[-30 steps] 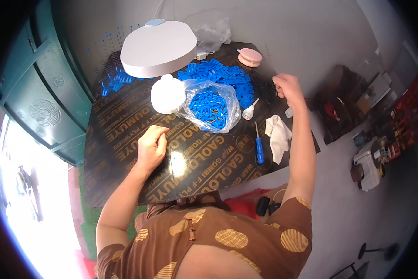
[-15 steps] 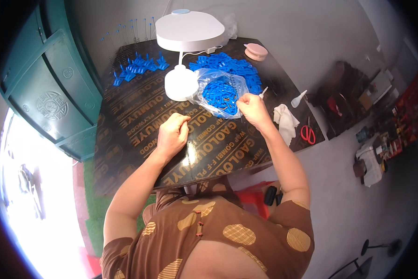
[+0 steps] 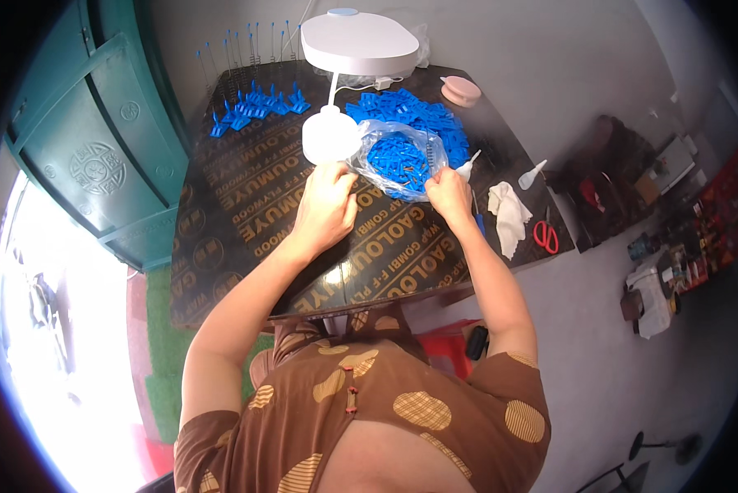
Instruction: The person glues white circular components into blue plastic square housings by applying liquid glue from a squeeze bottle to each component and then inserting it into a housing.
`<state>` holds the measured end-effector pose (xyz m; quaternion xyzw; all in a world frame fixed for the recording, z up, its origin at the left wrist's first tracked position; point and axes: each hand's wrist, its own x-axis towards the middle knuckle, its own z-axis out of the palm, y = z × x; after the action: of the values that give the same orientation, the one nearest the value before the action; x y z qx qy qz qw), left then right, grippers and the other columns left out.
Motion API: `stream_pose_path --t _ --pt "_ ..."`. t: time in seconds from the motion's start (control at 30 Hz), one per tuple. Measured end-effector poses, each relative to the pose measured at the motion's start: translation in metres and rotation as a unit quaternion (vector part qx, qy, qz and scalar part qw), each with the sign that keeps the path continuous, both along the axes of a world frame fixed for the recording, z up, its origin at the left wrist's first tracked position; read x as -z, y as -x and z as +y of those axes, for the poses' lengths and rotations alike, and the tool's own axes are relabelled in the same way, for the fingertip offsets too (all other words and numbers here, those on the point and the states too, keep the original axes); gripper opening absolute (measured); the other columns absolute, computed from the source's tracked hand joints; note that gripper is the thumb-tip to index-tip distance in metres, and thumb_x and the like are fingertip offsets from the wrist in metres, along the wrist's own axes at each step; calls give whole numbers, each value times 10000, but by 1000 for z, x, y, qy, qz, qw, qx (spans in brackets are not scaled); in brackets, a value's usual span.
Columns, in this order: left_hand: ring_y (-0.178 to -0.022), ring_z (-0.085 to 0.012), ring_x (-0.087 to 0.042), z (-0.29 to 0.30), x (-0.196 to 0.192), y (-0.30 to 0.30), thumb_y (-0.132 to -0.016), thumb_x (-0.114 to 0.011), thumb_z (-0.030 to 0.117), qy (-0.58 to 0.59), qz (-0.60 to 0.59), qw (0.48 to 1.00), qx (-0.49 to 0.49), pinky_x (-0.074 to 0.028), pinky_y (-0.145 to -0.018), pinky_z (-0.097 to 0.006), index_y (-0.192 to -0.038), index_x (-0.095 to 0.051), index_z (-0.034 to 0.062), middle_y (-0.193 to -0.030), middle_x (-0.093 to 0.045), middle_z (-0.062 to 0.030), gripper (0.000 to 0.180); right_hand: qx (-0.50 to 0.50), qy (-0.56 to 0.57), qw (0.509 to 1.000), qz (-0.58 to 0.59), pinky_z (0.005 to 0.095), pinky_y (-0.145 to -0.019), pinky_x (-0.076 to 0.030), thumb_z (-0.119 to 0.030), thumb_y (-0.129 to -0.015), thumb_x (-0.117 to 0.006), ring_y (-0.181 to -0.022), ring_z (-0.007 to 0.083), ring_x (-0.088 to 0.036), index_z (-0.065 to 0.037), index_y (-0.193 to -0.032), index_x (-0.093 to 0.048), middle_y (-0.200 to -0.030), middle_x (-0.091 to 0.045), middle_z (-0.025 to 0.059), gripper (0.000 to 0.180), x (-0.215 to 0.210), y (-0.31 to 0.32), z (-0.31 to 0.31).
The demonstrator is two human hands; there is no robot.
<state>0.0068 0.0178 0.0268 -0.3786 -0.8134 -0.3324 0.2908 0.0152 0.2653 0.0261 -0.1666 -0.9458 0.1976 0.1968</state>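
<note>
My left hand (image 3: pixel 326 204) rests beside the lamp base, palm down, with fingers curled and thumb against them. Anything in its grip is hidden. Closed in a pinch, my right hand (image 3: pixel 449 195) is at the right edge of a clear plastic bag (image 3: pixel 369 171). Inside the bag lie many small blue plastic parts (image 3: pixel 394 158). Just beyond the right fingertips a thin dark coil spring (image 3: pixel 430 152) shows; I cannot tell whether the fingers hold it. A small blue piece (image 3: pixel 480 223) shows partly beside the right wrist.
A white lamp (image 3: pixel 329 135) stands behind my left hand. Blue parts form a loose pile (image 3: pixel 418 113) behind the bag. Blue stands with upright springs (image 3: pixel 258 100) fill the back left. A cloth (image 3: pixel 510 220), red-handled scissors (image 3: pixel 546 237), white nozzle bottle (image 3: pixel 532 175) and pink round case (image 3: pixel 460 91) sit rightward.
My left hand has moved forward to the lamp base. The right hand stays by the bag's right edge, and a blue piece now shows beside its wrist. The view has shifted slightly.
</note>
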Motion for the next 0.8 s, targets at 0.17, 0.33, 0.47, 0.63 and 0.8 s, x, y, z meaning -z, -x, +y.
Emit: stream_pose_path --t 0.17,0.33,0.47,0.63,0.8 --pt "-1234 -391 -420 33 -18 27 -730 -597 56 119 107 987 -12 -350 -1035 -446 -1193 -512 -85 -1270 -478 -255 492 1 -25 1000 -2 483 -739 -516 -188 -772 -574 -812 417 -647 45 -862 -649 -811 -645 286 261 2 -2 1" --pt "-1285 -368 -374 52 -3 71 -761 -544 26 218 144 965 -26 -306 -1074 -463 -1251 -468 -66 -1335 -436 -234 504 -12 -58 998 12 471 -712 -529 -180 -778 -600 -771 397 -660 42 -878 -637 -777 -654 262 245 4 -6 -3" --pt "-1266 -359 -408 55 7 83 -797 -504 39 287 10 958 -30 -320 -1069 -436 -1258 -468 -68 -1314 -470 -233 475 -29 -96 995 16 457 -700 -538 -178 -791 -613 -732 385 -665 52 -867 -609 -741 -654 247 242 6 -8 0" --pt "-1238 -359 -443 44 21 83 -801 -507 22 278 3 961 -7 -353 -1054 -408 -1237 -498 -58 -1292 -501 -215 443 -58 -124 990 22 451 -674 -534 -184 -808 -614 -706 378 -661 39 -840 -583 -738 -652 238 227 -10 -23 -8" --pt "-1257 -365 -415 33 22 75 -744 -546 -40 215 23 975 58 -361 -1050 -419 -1224 -531 -17 -1279 -512 -202 480 -176 -152 959 162 411 -711 -500 -132 -834 -564 -802 328 -599 -9 -864 -554 -843 -582 177 126 -4 -24 -22"
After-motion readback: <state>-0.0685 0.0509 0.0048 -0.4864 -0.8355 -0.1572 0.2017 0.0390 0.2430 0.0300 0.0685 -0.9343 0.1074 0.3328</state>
